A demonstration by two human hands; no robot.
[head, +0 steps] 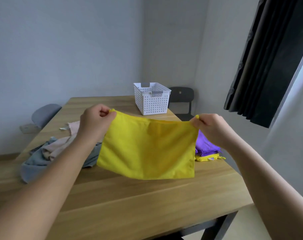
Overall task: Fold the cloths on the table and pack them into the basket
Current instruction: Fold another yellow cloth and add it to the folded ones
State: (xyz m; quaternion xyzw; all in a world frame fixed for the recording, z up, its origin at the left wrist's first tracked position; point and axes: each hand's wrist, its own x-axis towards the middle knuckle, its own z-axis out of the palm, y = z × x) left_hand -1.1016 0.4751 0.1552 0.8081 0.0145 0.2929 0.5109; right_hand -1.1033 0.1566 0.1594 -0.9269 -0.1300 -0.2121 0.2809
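The left hand (95,122) and right hand (211,129) are holding the yellow cloth (147,149) up by its two top corners, each grip pinching a corner between thumb and curled fingers. The cloth is hanging spread between them over the middle of the tabletop (147,196). Whether its lower edge is brushing the wood cannot be told.

It is looking thin, light and limp: the top edge is sagging a little between the hands, and the sheet is draping without any stiffness. It will likely slump the moment a corner is let go, so the corners and edges are the places to be taking hold, with the flat wood doing the supporting during folding.

The basket (152,103) is standing at the far side, well apart, with a black chair (181,97) behind it. To the left, a grey cloth (34,161) and pink cloth (64,144) are lying crumpled together, partly under the left forearm. To the right, a folded purple cloth (205,146) is resting on a second yellow cloth (206,157) near the edge. Both heaps are crowding the sides, so the bare near strip seems the best folding spot. Nothing is blocking the way to the basket.
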